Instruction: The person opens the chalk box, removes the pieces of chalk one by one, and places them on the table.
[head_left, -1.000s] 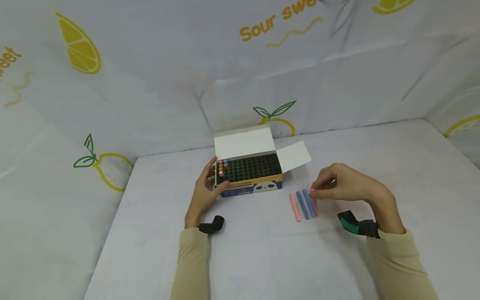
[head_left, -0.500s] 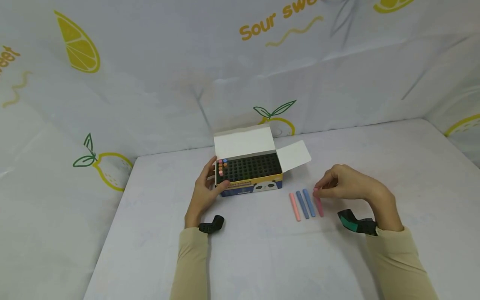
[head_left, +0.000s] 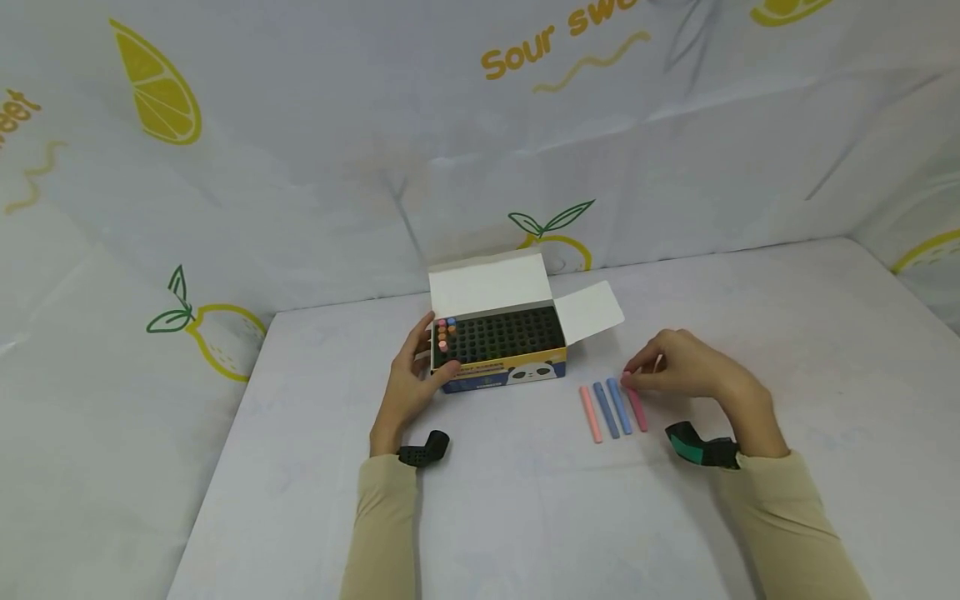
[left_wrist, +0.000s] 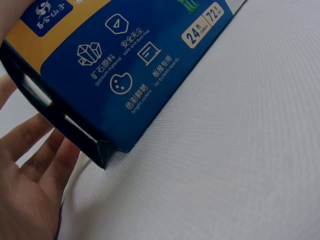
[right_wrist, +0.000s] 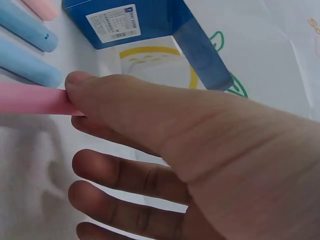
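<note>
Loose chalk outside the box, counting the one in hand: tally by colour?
Blue chalks: 2
Pale pink chalk: 1
Deeper pink chalk, pinched in the right hand: 1
Total: 4

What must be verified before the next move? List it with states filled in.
1. Box open: ok, lid raised.
2. Box steadied: ok, left hand at its left end.
3. Pink chalk gripped: ok, right hand pinches its far end.
4. Pink chalk off the table: cannot tell.
5. Free holes: ok, most are unfilled.
6. Right hand over the box: not ok, it is off to the right.
</note>
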